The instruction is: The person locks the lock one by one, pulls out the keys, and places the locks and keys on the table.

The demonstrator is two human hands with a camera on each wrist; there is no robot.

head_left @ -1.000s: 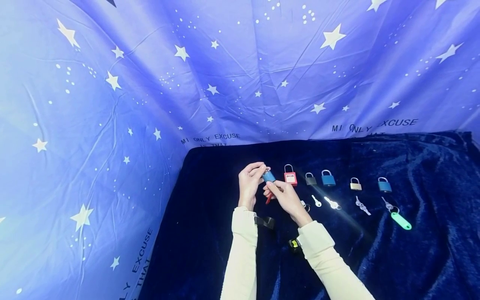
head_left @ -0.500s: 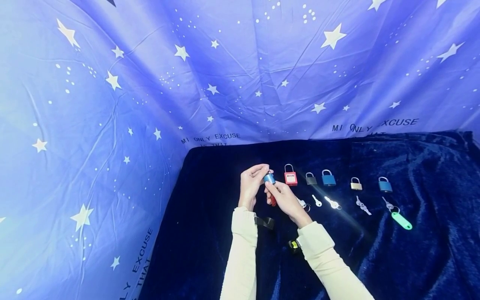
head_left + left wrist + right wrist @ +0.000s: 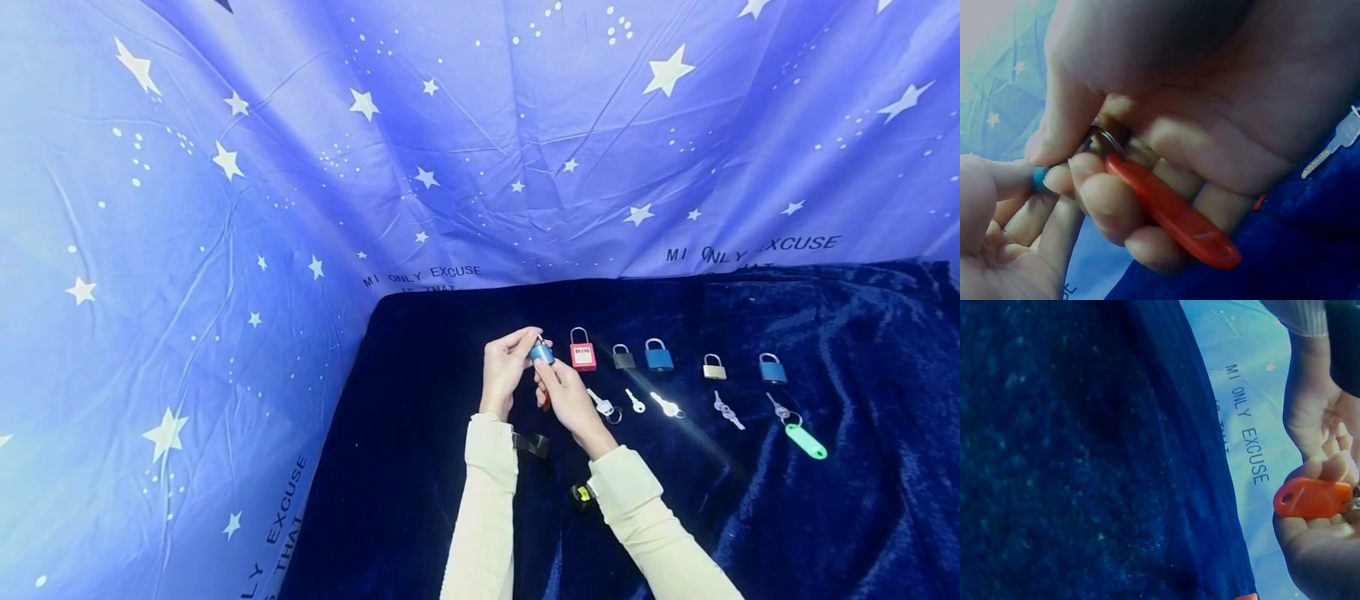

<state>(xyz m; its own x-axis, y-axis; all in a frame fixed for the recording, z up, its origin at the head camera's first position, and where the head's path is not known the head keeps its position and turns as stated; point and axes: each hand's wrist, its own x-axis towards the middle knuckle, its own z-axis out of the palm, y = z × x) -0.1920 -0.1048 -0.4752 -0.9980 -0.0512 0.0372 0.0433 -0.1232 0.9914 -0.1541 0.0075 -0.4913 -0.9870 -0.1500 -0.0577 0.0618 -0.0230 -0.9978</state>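
Observation:
A small blue padlock (image 3: 541,354) is between my two hands in the head view, held off the cloth. My left hand (image 3: 504,371) pinches it at its shackle end. Against its lower end, my right hand (image 3: 568,400) pinches a key, mostly hidden by the fingers. From that key's metal ring (image 3: 1109,141) a red key tag (image 3: 1172,212) lies along the curled right fingers, seen in both wrist views. Only a sliver of the padlock shows between the fingertips in the left wrist view.
Right of the hands stand a red padlock (image 3: 582,357), a black padlock (image 3: 623,360), blue padlocks (image 3: 659,358) and a brass padlock (image 3: 714,371). Loose keys (image 3: 603,407) lie before them, one set with a green tag (image 3: 806,442). Dark blue cloth (image 3: 420,467) covers the table, star-printed curtain behind.
The padlock has turned more upright between the hands. My right hand has shifted slightly, so the red tag is more hidden behind it and the nearest loose keys show more fully.

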